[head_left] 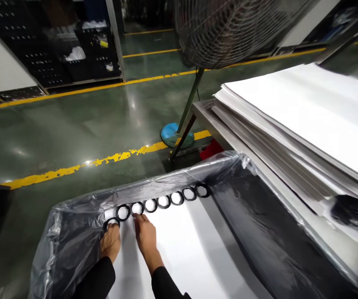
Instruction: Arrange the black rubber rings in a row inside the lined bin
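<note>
Several black rings stand out in a row on a white sheet along the far side of a bin lined with clear plastic. At the row's left end, my left hand is closed on a black ring, its fingertips over the rim. My right hand has its fingers pinched at the near edge of another black ring; the fingertips are partly hidden. Between the two hands lies one more black ring. At the right end sits the last black ring, near the bin's corner.
A metal table with a stack of large white sheets stands against the bin's right side. Beyond the bin is a pedestal fan on a blue round base. Racks of black crates stand farther back.
</note>
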`<state>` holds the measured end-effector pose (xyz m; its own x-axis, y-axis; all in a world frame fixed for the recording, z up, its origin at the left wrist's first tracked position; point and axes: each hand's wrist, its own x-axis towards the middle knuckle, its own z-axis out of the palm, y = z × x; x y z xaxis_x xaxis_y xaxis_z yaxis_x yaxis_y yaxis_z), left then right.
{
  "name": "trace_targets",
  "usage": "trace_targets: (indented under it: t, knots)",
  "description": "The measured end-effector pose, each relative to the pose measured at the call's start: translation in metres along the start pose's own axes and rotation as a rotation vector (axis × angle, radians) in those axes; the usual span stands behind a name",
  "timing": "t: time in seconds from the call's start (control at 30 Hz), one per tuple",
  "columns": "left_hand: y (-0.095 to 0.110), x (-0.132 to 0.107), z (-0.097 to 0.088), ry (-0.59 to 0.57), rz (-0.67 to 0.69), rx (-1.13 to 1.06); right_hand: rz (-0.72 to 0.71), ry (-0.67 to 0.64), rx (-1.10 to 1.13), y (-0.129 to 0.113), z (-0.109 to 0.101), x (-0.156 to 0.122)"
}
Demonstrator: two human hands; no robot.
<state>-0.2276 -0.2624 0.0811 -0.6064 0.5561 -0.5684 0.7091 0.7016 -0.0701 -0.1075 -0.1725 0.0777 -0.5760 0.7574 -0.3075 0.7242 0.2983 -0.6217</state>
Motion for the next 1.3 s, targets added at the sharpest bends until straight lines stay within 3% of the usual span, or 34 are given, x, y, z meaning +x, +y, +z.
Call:
trace_targets:
  t: [0.13, 0.27, 0.57, 0.9, 1.07, 1.3]
  knots:
    - [-0.003, -0.004, 0.006, 0.035, -0.009, -0.060, -0.067, -0.162, -0.097, -0.027, 0.032, 0.014]
    - [-0.005, -0.002, 0.009, 0.034, -0.020, -0.097, -0.055, -0.223, -0.207, -0.031, 0.047, 0.026]
    - [-0.002, -0.007, 0.016, 0.037, -0.045, -0.207, -0.198, -0.257, -0.370, -0.013, 0.038, 0.023]
    - [-0.005, -0.026, 0.027, 0.020, -0.037, -0.169, -0.259, -0.258, -0.378, -0.014, 0.037, 0.027]
    - [-0.001, -0.030, 0.033, 0.031, -0.068, -0.148, -0.335, -0.285, -0.361, 0.001, 0.031, 0.016]
    - [0.000, -0.003, 0.007, 0.063, -0.044, -0.150, -0.318, -0.263, -0.312, 0.018, 0.030, -0.001]
